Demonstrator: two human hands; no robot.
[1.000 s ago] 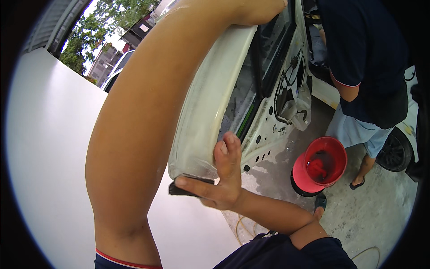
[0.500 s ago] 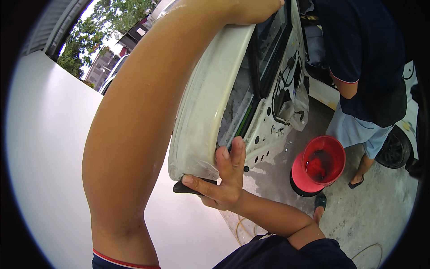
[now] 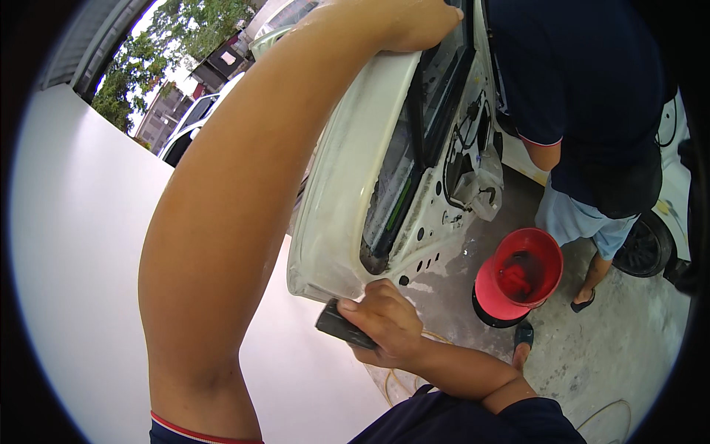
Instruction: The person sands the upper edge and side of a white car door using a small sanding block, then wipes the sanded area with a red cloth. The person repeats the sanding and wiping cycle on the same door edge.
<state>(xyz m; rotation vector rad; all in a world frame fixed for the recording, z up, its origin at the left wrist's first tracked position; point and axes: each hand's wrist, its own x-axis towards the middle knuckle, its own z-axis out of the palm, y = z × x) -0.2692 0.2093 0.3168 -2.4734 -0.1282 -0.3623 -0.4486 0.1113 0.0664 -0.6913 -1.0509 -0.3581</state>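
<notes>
A white car door [image 3: 347, 177], stripped of its inner trim, stands on edge in front of me. My left arm reaches up across the view, and my left hand [image 3: 414, 26] grips the door's top edge. Just below the door's lower corner, my right hand [image 3: 388, 325] is closed around a dark rectangular block [image 3: 336, 324]. The block sits just under the door's bottom edge.
Another person in a dark blue shirt [image 3: 584, 81] and light shorts stands close behind the door on the right. A red bucket [image 3: 521, 277] sits on the wet concrete by my foot. A white wall [image 3: 74, 259] fills the left. A car wheel [image 3: 643, 248] is at far right.
My right hand had its fingers spread against the door's lower corner; now it has curled around the dark block and dropped slightly below the edge. My left hand keeps hold of the top.
</notes>
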